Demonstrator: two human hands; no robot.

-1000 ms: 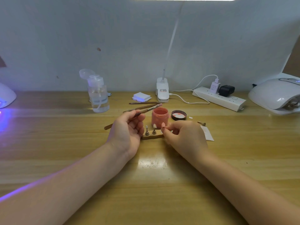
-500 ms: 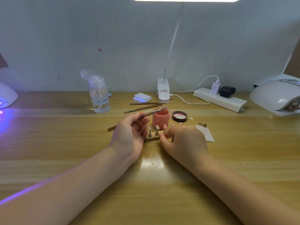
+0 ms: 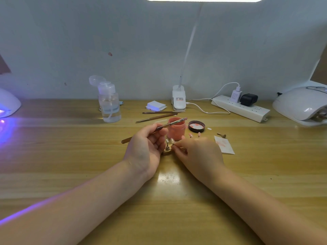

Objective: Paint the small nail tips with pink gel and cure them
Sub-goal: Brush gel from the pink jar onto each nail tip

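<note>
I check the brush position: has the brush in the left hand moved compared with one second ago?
Yes. The brush tip now lies across the pink gel jar rim, further right than before.

the surface (image 3: 70, 156) is honey-yellow wood with long grain streaks. the gel jar (image 3: 177, 132) is coral pink; its lid (image 3: 196, 126) is black-rimmed with pink smears inside. the brush (image 3: 159, 128) has a bronze handle and pinkish tip. the power strip (image 3: 247, 110) is white, holding a black plug (image 3: 248, 99). violet light glows from the white lamp (image 3: 7, 103) at left.
</note>
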